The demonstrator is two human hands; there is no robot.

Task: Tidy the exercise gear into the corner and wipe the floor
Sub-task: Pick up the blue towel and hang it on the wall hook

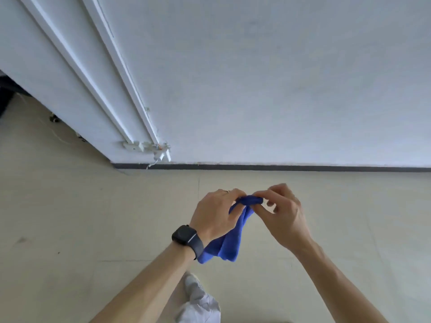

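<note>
You held a blue cloth point(233, 238) in both hands above the floor point(70, 217).

Your left hand point(214, 215) was closed around the upper part of the cloth, and your right hand point(282, 213) pinched its bunched top edge between thumb and fingertips, the two hands almost touching. The rest of the cloth hung down under your left wrist, clear of the floor, just beside the black watch point(186, 238) on that wrist. Both hands were raised in front of a white wall point(279, 78) with a dark skirting strip point(279, 167) along its foot. To the left, white moulding point(112, 89) ran down to a corner where some small debris point(151, 149) lay. Your pale shoe point(193, 285) and trouser leg point(200, 308) showed below your forearms.
</note>
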